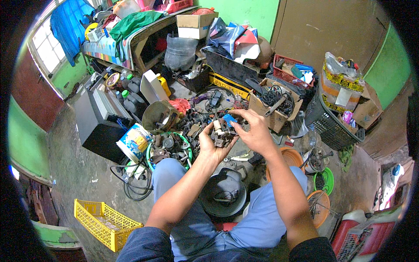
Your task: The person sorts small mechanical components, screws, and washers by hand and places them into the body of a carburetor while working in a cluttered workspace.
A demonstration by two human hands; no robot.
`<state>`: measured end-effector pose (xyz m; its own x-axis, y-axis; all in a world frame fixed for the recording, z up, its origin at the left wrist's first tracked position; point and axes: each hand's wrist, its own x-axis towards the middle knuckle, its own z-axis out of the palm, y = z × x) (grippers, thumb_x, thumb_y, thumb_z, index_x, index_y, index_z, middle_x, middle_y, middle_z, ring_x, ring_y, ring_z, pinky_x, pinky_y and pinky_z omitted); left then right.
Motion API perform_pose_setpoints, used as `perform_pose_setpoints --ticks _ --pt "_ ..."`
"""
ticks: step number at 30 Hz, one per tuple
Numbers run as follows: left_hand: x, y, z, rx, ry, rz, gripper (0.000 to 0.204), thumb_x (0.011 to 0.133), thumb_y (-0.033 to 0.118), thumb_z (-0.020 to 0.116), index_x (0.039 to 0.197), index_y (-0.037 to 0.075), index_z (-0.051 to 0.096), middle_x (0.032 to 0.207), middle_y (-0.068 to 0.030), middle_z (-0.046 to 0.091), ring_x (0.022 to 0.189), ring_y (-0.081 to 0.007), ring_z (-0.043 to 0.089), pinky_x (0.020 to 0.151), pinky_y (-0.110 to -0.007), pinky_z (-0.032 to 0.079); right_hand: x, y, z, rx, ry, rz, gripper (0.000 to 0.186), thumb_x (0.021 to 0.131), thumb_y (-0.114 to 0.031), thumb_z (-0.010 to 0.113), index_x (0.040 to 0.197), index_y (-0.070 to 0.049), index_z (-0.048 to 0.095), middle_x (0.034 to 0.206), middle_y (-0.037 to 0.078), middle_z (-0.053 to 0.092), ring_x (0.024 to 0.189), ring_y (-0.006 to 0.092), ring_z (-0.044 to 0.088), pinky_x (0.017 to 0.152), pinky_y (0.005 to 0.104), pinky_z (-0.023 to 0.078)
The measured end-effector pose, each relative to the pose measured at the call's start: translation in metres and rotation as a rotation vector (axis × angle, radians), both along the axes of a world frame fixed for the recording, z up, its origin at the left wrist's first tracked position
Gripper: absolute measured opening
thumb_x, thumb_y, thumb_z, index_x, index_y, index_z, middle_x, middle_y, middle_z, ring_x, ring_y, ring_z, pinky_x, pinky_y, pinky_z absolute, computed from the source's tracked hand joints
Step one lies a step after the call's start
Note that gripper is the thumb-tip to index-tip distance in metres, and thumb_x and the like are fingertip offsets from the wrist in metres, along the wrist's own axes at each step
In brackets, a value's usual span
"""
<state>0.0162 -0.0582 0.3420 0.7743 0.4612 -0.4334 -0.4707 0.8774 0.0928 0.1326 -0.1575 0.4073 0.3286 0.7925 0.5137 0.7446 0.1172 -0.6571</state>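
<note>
A yellow slatted crate (pixel 101 221) lies on the floor at far left. Nearer the knees, a green-rimmed bowl (pixel 151 153) holds rusty metal parts. The left hand (pixel 211 144), palm up and cupped, cradles a heap of small dark metal parts (pixel 223 134); the right hand (pixel 254 129) pinches at that heap. A cardboard box (pixel 276 118) holds black cables, beside a black mesh basket (pixel 328 126).

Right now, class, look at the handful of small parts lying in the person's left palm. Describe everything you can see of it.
The handful of small parts is a loose pile of dark, rusty-looking metal bits, with one pale cylindrical piece standing out. It rests in the cupped, upturned left hand, held above the cluttered floor. The right hand curls over it from the right, fingertips touching the pile near a small blue piece. Single parts are too small to identify.
</note>
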Motion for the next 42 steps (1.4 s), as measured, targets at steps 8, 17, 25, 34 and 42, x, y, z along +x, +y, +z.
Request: perform_pose_setpoints --ticks 8,17,25,34,42 --pt "0.0 0.001 -0.004 -0.004 -0.021 0.004 0.035 0.097 0.036 0.049 0.118 0.011 0.062 0.117 -0.0141 0.064 0.11 -0.0294 0.062 0.099 -0.052 0.05 0.002 0.003 -0.007 -0.013 -0.07 0.09 0.022 0.086 -0.011 0.07 0.107 -0.004 0.071 0.108 0.017 0.07 0.105 0.0358 0.064 0.095 0.0437 0.049" --pt "0.001 0.0 -0.001 0.022 -0.011 -0.012 0.038 0.098 0.036 0.046 0.121 0.011 0.061 0.118 -0.0141 0.064 0.113 -0.0298 0.061 0.1 -0.052 0.05 0.003 0.001 -0.006 0.085 -0.178 0.101 0.025 0.085 -0.014 0.072 0.107 -0.005 0.072 0.112 0.016 0.069 0.112 0.0357 0.061 0.099 0.0453 0.048" --pt "0.0 -0.002 -0.011 0.087 -0.082 -0.03 0.036 0.101 0.033 0.041 0.124 0.01 0.057 0.121 -0.0163 0.061 0.115 -0.0331 0.06 0.104 -0.053 0.047 -0.022 -0.005 -0.003 -0.034 -0.386 0.103 0.026 0.08 -0.026 0.075 0.098 -0.008 0.076 0.128 0.011 0.062 0.129 0.0337 0.048 0.11 0.0485 0.036" --pt "0.006 0.0 -0.024 0.063 -0.137 -0.058 0.039 0.1 0.036 0.044 0.128 0.011 0.056 0.126 -0.0158 0.059 0.121 -0.0327 0.057 0.107 -0.052 0.045 -0.018 -0.001 -0.013 -0.072 -0.323 0.138 0.019 0.082 -0.019 0.073 0.095 -0.006 0.073 0.121 0.013 0.062 0.125 0.0336 0.051 0.108 0.0473 0.038" --pt "0.002 0.001 -0.019 0.02 -0.16 -0.086 0.033 0.099 0.035 0.047 0.119 0.013 0.061 0.119 -0.0111 0.062 0.115 -0.029 0.06 0.104 -0.051 0.048 -0.014 0.005 -0.021 0.03 -0.184 0.161 0.018 0.082 -0.014 0.073 0.095 -0.002 0.069 0.115 0.016 0.064 0.116 0.0363 0.057 0.101 0.047 0.044"
